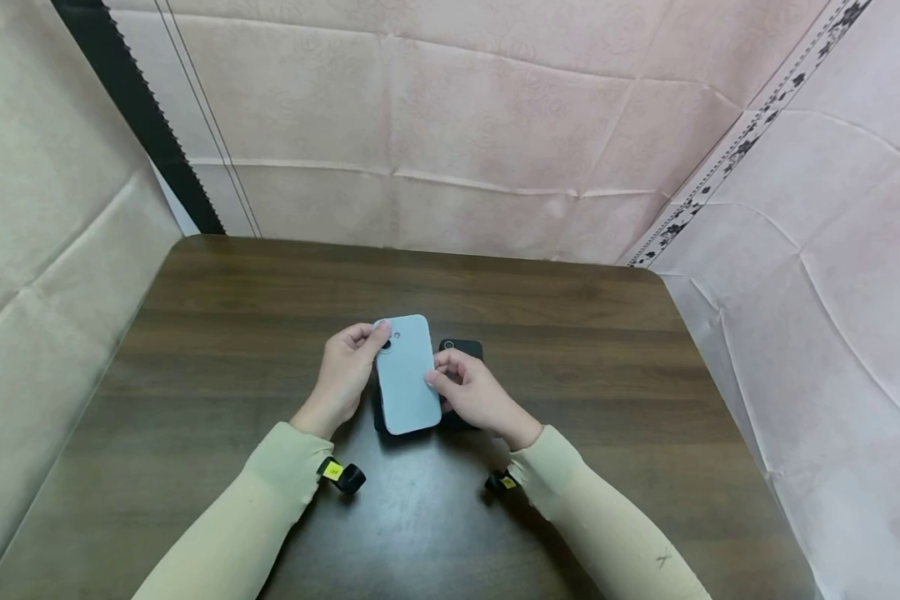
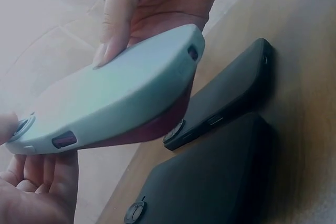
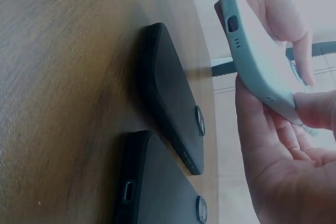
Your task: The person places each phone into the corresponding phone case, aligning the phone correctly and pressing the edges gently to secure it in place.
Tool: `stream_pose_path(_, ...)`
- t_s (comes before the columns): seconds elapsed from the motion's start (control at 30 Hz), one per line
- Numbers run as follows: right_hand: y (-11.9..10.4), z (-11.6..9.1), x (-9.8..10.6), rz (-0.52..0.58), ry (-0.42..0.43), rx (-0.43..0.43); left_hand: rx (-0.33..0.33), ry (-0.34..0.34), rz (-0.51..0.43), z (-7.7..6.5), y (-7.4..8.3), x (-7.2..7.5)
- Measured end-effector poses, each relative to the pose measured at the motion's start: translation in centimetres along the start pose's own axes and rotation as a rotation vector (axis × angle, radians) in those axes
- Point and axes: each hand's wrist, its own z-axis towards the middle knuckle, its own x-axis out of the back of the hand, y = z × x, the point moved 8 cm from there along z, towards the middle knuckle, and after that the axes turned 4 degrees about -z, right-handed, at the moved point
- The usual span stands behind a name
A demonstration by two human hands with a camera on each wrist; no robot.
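Above the table, both hands hold a light blue phone case (image 1: pixel 408 379), its back facing up. My left hand (image 1: pixel 341 371) pinches the corner near the camera ring, thumb on top. On the opposite long edge, my right hand (image 1: pixel 480 396) grips it with thumb above and fingers beneath. A dark red phone-like slab (image 2: pixel 165 121) shows along the underside of the case and stands partly out from its edge. Two black phone cases lie on the table below: one (image 3: pixel 176 87) and another (image 3: pixel 157 182) beside it. Whether they contain phones cannot be told.
The brown wooden table (image 1: pixel 270 283) has rounded far corners. Pale cloth (image 1: pixel 480 125) hangs behind it and along both sides. Each wrist carries a small black camera (image 1: pixel 350 478) on a strap.
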Motion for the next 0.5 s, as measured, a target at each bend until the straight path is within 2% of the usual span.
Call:
stream_pose_path(0.07, 1.03, 0.37, 0.01, 0.000, 0.000, -0.008, 0.007, -0.005, -0.008, -0.01, -0.03, -0.01)
stream_pose_path(0.17, 1.15, 0.36, -0.03, 0.009, -0.011, -0.012, 0.028, -0.030, -0.048, -0.06, -0.06, -0.17)
stream_pose_path(0.33, 0.84, 0.12, -0.02, 0.018, -0.033, -0.006, 0.074, -0.080, -0.137, -0.11, -0.15, -0.56)
stream_pose_path(0.5, 0.57, 0.08, 0.03, 0.019, -0.033, 0.011, 0.088, -0.090, -0.155, -0.08, -0.41, -0.69)
